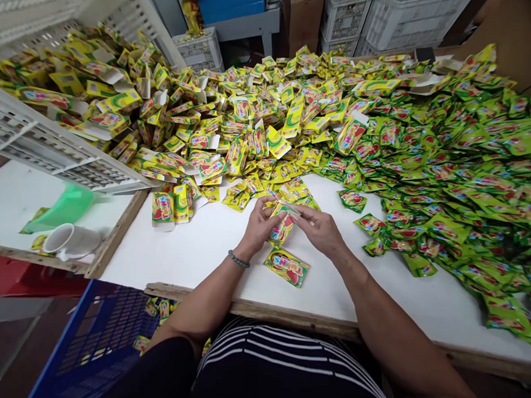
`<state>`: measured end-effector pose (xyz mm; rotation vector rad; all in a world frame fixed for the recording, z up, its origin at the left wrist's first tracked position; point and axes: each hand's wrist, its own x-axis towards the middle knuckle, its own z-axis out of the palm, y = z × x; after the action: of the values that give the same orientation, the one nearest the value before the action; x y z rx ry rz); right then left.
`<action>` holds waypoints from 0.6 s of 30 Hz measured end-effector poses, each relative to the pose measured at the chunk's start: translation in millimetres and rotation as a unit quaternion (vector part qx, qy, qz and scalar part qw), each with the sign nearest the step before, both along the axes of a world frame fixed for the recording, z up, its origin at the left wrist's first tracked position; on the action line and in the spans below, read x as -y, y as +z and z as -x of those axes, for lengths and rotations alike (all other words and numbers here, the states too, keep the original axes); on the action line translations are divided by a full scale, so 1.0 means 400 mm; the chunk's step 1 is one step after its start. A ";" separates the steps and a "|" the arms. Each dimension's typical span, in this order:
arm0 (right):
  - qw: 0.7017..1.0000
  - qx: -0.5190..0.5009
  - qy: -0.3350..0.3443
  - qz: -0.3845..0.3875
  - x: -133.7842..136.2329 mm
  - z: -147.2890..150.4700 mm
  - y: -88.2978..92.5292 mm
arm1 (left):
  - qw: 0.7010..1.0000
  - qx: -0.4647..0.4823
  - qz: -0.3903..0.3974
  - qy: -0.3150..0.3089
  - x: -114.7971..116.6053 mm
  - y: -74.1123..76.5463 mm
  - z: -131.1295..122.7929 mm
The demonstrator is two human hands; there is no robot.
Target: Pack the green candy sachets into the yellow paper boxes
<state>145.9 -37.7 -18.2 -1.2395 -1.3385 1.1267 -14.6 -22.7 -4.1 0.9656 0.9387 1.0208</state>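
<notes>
Between both hands is a small yellow-green candy box (283, 228), tilted above the white tabletop. My left hand (263, 222) grips its left side with thumb and fingers. At the box's upper end, my right hand (319, 228) pinches the edge or flap; the fingertips partly cover it. Just below the hands a second candy box (288, 267) lies flat, its printed face up. Yellow sachets (241, 195) lie beyond my left hand. Two more boxes (163, 209) rest on the table to the left.
A large heap of yellow boxes (234, 115) spills from a tipped white crate (65, 140) at the left. Green sachets (452, 166) pile up on the right. A white mug (72, 240) stands far left; a blue basket (88, 332) sits below the table's edge.
</notes>
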 end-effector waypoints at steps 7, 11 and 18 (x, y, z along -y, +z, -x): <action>0.996 -0.061 -0.039 0.059 -0.003 0.005 -0.004 | 0.999 -0.022 -0.002 0.033 -0.001 -0.009 -0.002; 0.984 -0.135 -0.051 0.108 -0.013 -0.013 -0.008 | 0.999 -0.032 -0.001 0.007 -0.002 -0.009 0.001; 0.994 -0.063 0.001 0.089 -0.004 -0.027 0.005 | 0.999 -0.031 -0.020 0.005 -0.004 -0.009 0.009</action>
<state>156.6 -36.1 -16.0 -1.2726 -1.1654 1.3262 -18.1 -21.1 -7.6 1.0322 0.9788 1.0271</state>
